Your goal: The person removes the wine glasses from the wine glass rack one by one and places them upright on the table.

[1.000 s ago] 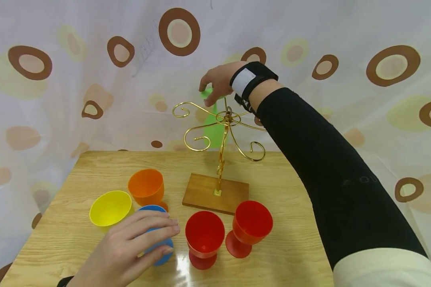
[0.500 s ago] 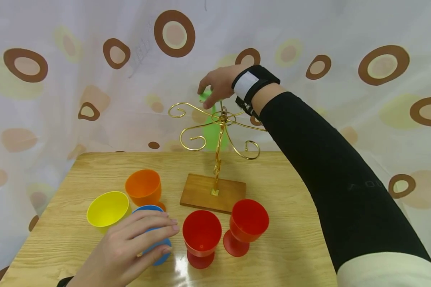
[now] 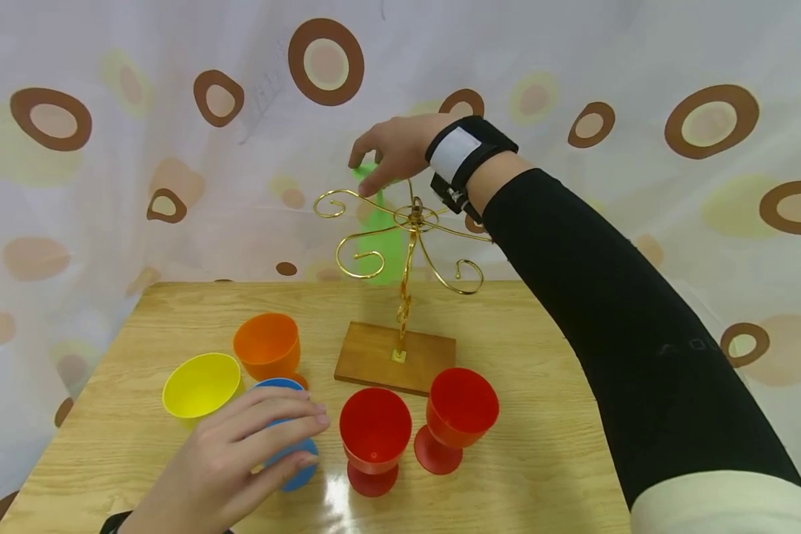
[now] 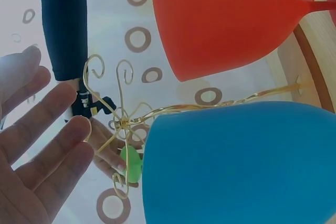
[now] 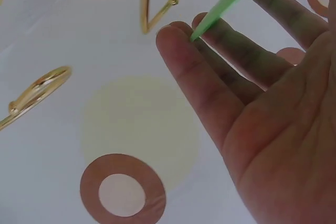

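Note:
Behind a gold wire rack (image 3: pixel 405 297) with curled arms, my right hand (image 3: pixel 400 152) pinches the foot of a green goblet (image 3: pixel 383 256), which hangs upside down. In the right wrist view, the thumb and fingers meet at the edge of the green foot (image 5: pixel 223 11). My left hand (image 3: pixel 240 445) hovers over a blue goblet (image 3: pixel 300 469), hiding much of it in the head view. The left wrist view has its fingers loosely spread, apart from the blue bowl (image 4: pixel 241 166).
Two red goblets (image 3: pixel 375 430) (image 3: pixel 463 408) stand upright before the rack's wooden base (image 3: pixel 367 352). An orange goblet (image 3: pixel 267 347) and a yellow one (image 3: pixel 200 387) are on the left of the wooden table (image 3: pixel 541 445). A patterned curtain (image 3: pixel 240 185) hangs behind.
My right hand has shifted a little to the left behind the rack, carrying the green goblet along. The left hand stays nearly in place over the blue goblet.

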`<state>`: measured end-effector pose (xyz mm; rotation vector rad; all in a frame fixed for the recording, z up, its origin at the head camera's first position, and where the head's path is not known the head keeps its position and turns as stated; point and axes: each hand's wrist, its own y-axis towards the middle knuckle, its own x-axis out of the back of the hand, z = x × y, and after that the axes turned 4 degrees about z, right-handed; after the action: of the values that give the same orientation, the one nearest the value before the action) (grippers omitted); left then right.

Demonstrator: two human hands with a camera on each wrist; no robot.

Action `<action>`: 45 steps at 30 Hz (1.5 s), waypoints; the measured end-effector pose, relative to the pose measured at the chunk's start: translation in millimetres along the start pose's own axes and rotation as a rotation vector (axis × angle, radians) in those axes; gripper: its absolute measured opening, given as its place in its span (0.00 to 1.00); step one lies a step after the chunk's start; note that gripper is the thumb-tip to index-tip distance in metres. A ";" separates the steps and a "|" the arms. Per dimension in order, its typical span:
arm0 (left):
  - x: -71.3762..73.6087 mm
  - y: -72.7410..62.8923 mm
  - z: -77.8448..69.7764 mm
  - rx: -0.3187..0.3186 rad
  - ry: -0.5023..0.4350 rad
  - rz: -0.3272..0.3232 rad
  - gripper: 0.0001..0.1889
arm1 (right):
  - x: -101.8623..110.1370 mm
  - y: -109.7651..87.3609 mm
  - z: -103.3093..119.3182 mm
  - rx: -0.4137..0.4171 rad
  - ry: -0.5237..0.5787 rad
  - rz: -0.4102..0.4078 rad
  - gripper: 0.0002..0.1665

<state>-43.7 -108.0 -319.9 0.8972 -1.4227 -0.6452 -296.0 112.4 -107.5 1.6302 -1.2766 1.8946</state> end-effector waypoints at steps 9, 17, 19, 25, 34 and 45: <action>7.2 1.1 -5.7 0.086 0.042 -0.013 0.16 | 2.5 -0.3 11.3 0.072 0.015 -0.125 0.39; 16.7 -0.7 -3.4 0.141 0.084 -0.101 0.18 | 0.4 -15.1 21.6 0.213 0.069 -0.352 0.36; 18.9 0.1 -2.7 0.148 0.096 -0.122 0.18 | -0.4 -22.3 25.7 0.247 0.089 -0.406 0.35; 24.3 -0.1 -3.9 0.225 0.150 -0.174 0.20 | -5.4 -44.5 36.5 0.366 0.215 -0.522 0.36; 43.1 -9.4 -0.7 0.473 0.293 -0.229 0.28 | -32.5 -92.6 44.3 0.577 0.365 -0.599 0.38; 44.7 -10.0 -2.5 0.445 0.287 -0.410 0.27 | -74.7 -118.8 60.8 0.760 0.479 -0.550 0.38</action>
<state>-36.5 -150.3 -303.5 1.5942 -1.1443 -0.4770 -149.8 150.6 -130.9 1.4468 0.1171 2.2898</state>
